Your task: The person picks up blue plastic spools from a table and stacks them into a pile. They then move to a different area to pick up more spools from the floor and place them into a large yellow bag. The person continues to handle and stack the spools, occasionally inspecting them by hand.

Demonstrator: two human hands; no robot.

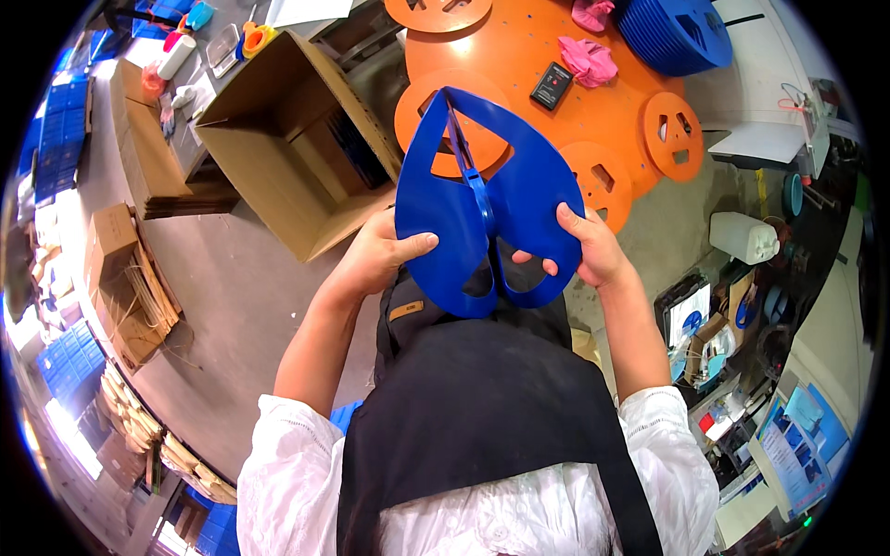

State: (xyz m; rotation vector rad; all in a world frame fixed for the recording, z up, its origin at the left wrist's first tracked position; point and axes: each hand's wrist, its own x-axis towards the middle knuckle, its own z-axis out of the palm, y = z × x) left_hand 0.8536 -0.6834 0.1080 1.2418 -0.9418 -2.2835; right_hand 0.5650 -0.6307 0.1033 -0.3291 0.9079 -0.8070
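In front of my dark apron I hold a blue plastic reel (538, 176), its two round, cut-out flanges spread apart like a V with a narrow hub between them. My left hand (378, 252) is closed on the left flange, thumb lying flat on its face. At the right flange my right hand (593, 246) grips the edge, with the thumb on the face and some fingertips showing by the lower cutout. Beyond the reel, an orange round table (519, 56) carries several orange discs (674, 136) with slots.
A stack of blue reel discs (675, 37), pink cloths (587, 62) and a small black device (553, 85) lie on the orange table. To the left, an open cardboard box (306, 176) has dark flat pieces inside. A white jug (744, 238) stands at the right.
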